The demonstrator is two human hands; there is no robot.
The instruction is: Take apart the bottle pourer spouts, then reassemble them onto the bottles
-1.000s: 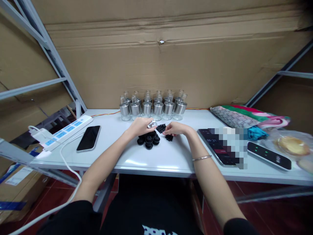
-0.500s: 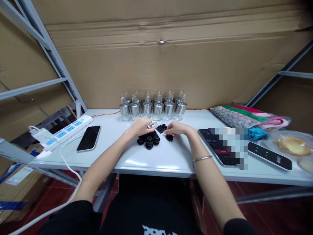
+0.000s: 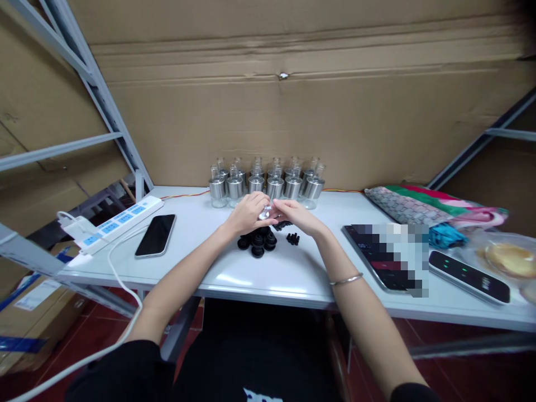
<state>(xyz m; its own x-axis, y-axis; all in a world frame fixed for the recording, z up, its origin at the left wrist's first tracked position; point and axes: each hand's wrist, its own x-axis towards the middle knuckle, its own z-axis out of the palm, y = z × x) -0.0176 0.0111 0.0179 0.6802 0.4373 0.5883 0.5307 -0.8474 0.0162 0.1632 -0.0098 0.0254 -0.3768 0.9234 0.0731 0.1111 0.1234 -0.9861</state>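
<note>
My left hand (image 3: 247,215) holds a small silver metal piece (image 3: 264,213) just above the white table (image 3: 259,273). My right hand (image 3: 297,215) has come up against it, its fingertips touching the same piece; whether they hold a black part I cannot tell. Under the hands lies a cluster of round black caps (image 3: 256,243). A few smaller black parts (image 3: 292,239) lie to the right of the caps. Behind the hands stand several silver-and-glass bottles (image 3: 268,181) in rows against the cardboard wall.
A dark phone (image 3: 156,235) and a white power strip (image 3: 113,222) lie to the left. On the right are a tablet (image 3: 368,251), a black device with green lights (image 3: 469,269), folded cloth (image 3: 419,204) and bagged bread (image 3: 511,257). Grey shelf struts (image 3: 109,111) rise at left.
My right hand left the small black parts and moved left and up to meet my left hand at the silver piece. The view shifted slightly.
</note>
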